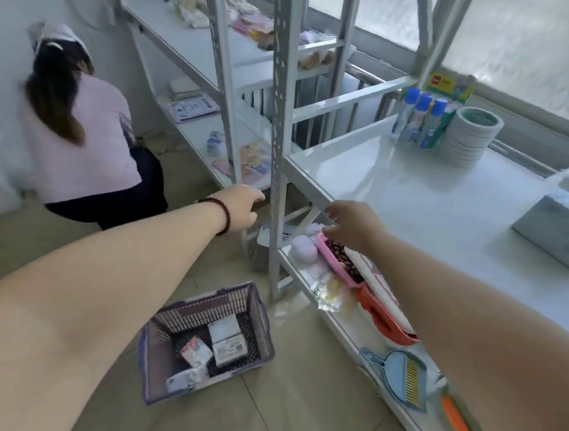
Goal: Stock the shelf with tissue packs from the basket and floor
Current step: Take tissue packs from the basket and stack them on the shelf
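A purple wire basket (161, 352) stands on the tiled floor below my arms, with several white tissue packs (227, 342) inside. One large pale tissue pack (560, 232) lies on the white shelf (399, 187) at the right. My left hand (242, 208) reaches forward near the grey shelf upright (279, 139), fingers curled loosely and holding nothing. On the other side of that upright, my right hand (351, 224) hovers under the shelf's front edge, above the lower shelf, fingers apart and empty.
A person in a pink top (77, 135) crouches at the left by the wall. The lower shelf holds a pink tray (337, 261), an orange box (381, 316), a blue dustpan (399, 376) and brushes. Blue-capped bottles (418, 120) and tape rolls (472, 135) stand on the upper shelf.
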